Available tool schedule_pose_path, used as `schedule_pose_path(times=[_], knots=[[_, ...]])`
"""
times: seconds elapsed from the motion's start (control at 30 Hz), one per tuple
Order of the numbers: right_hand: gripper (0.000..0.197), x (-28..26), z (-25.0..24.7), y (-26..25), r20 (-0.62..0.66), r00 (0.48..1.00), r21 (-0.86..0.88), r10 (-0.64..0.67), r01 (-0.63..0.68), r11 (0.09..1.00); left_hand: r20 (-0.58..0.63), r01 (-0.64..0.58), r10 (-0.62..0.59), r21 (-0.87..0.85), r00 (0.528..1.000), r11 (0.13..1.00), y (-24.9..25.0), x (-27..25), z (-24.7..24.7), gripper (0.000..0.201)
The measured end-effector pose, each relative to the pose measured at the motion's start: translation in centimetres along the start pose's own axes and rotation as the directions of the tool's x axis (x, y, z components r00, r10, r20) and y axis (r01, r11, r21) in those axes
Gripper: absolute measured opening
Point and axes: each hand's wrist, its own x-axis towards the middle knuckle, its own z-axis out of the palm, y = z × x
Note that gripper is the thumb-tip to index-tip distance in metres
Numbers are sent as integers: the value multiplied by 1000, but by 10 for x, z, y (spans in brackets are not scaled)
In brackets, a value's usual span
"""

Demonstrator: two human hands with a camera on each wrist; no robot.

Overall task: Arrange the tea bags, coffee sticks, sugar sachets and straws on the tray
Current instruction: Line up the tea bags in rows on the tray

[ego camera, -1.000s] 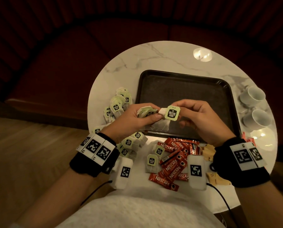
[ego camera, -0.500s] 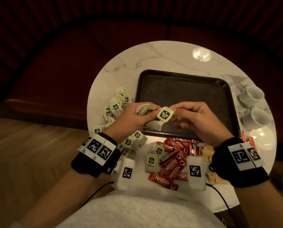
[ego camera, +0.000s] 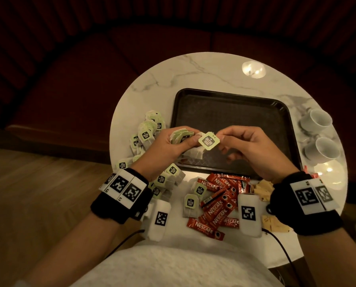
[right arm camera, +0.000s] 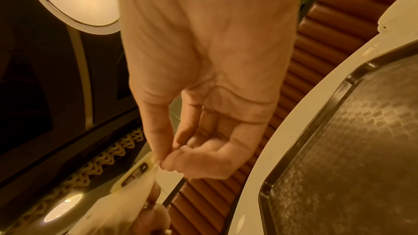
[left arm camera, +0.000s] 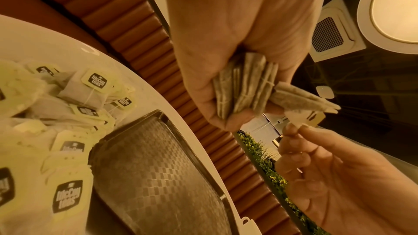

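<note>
- Left hand [ego camera: 168, 146]: fingers curled round a stack of tea bags [left arm camera: 244, 85], held above the near left edge of the tray [ego camera: 231, 96]. The stack sits edge-on in the palm in the left wrist view.
- Right hand [ego camera: 253, 148]: thumb and forefinger pinch the green tag [ego camera: 208, 140] of one more tea bag; the other fingers are loosely curled and hold nothing else.
- Change over the last second: the tag has tilted and edged left, toward the left hand's thumb; the bag's paper pouch [ego camera: 195, 154] hangs below, against the stack. Both hands have otherwise kept their place.
- Judgement: the step in hand is adding this bag to the gathered stack, squaring it before the bundle goes down.
- Tray: nothing lies on it; the arranging proper has not begun.
- Loose tea bags [ego camera: 150, 131] lie heaped on the tabletop [ego camera: 204, 67] left of the tray. Red coffee sticks [ego camera: 218, 206] lie in a pile near its front edge, with brown sugar sachets [ego camera: 264, 189] just beside them to the right.
- Straws: none identifiable in any view.
- Two white cups [ego camera: 318, 137] stand right of the tray.
</note>
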Motion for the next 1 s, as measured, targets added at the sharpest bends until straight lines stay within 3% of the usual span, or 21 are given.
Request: schedule_pose_path(times=[0.27,0.6,0.93,1.0], knots=[[21,0,2,0,27,999,-77,-38,40,996,67,14,-15,10,998,1000,4,-1,3,15],[15,1,-2,4,67,996,-195,-56,69,978,27,79,-76,-103,997,992,3,-1,4,15],[11,-1,2,0,-3,997,22,-74,74,997,-92,89,-108,-186,990,978,2,-1,5,7],[17,-4,4,-1,-9,996,100,-90,90,991,-102,86,-104,-172,989,981,1,-1,6,8]])
